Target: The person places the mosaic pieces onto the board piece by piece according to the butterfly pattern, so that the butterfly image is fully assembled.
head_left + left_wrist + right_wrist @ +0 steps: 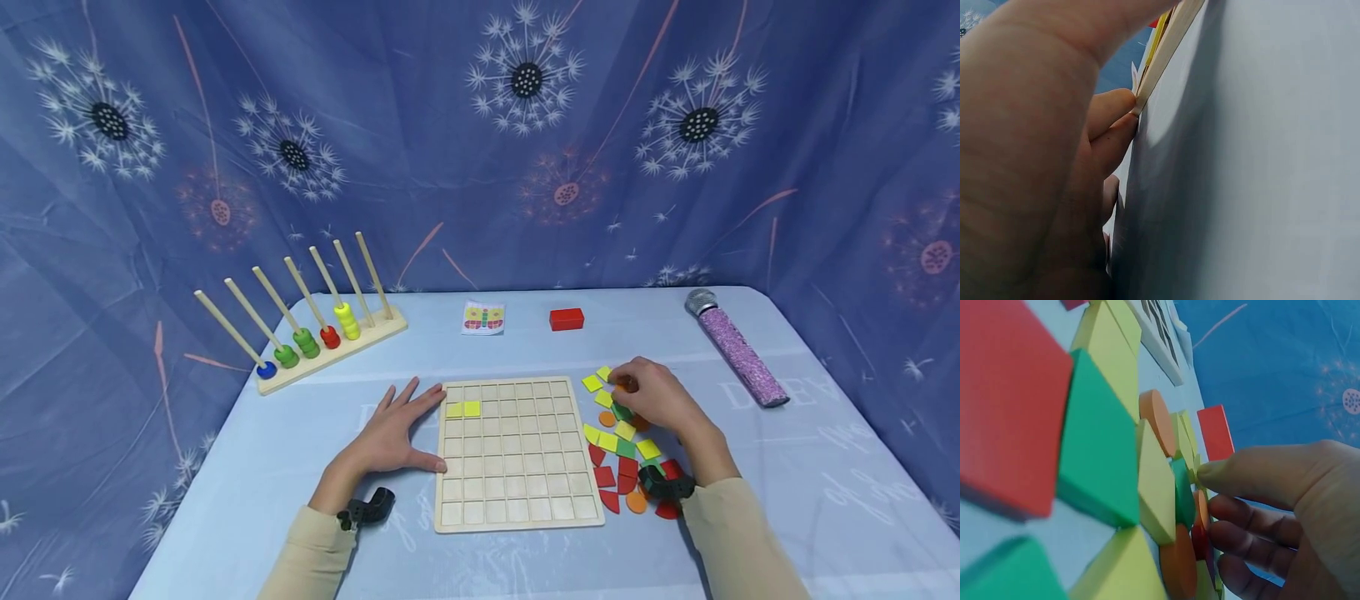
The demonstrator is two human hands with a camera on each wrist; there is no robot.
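Note:
A light wooden grid board (517, 467) lies on the table, with two yellow square tiles (472, 408) side by side in its upper left cells. My left hand (393, 433) is spread at the board's left edge, index finger by the upper corner and thumb lower down; the left wrist view shows fingertips against the board's side. My right hand (656, 396) reaches down into the loose tiles right of the board. Its bent fingers and thumb stand apart, fingertips beside a yellow tile (604, 373), over an orange disc (1200, 509).
Several green, yellow, red and orange pieces (627, 465) lie between the board and my right wrist. Behind stand a wooden peg rack (330, 358) with coloured beads, a picture card (483, 318), a red block (566, 319) and a glittery pink microphone (738, 354).

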